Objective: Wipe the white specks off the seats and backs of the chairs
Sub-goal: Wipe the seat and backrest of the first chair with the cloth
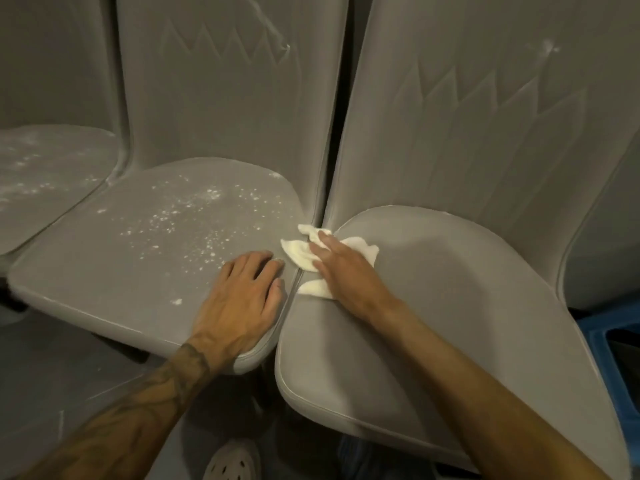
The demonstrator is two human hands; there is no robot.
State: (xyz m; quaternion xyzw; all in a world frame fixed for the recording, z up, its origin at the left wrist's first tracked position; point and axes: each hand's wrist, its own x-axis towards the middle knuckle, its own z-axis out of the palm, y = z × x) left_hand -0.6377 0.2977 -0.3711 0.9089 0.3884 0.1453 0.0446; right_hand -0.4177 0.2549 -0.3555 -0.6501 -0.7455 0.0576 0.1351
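Note:
Three grey moulded chairs stand side by side. The middle seat [104, 258] is dusted with white specks [194, 223], and its back [214, 98] has a white smear near the top. The right seat [450, 306] looks free of specks; its back [485, 116] carries a small white patch at the upper right. My right hand [346, 271] presses a crumpled white cloth [298, 252] flat over the gap between the middle and right seats. My left hand [242, 299] rests flat on the middle seat's right front edge, fingers straight.
The left seat [45, 174] is also covered in white specks. A blue object [599, 348] sits at the far right below the right chair. Grey floor [69, 375] lies under the seats, and a light perforated shoe [232, 462] shows at the bottom.

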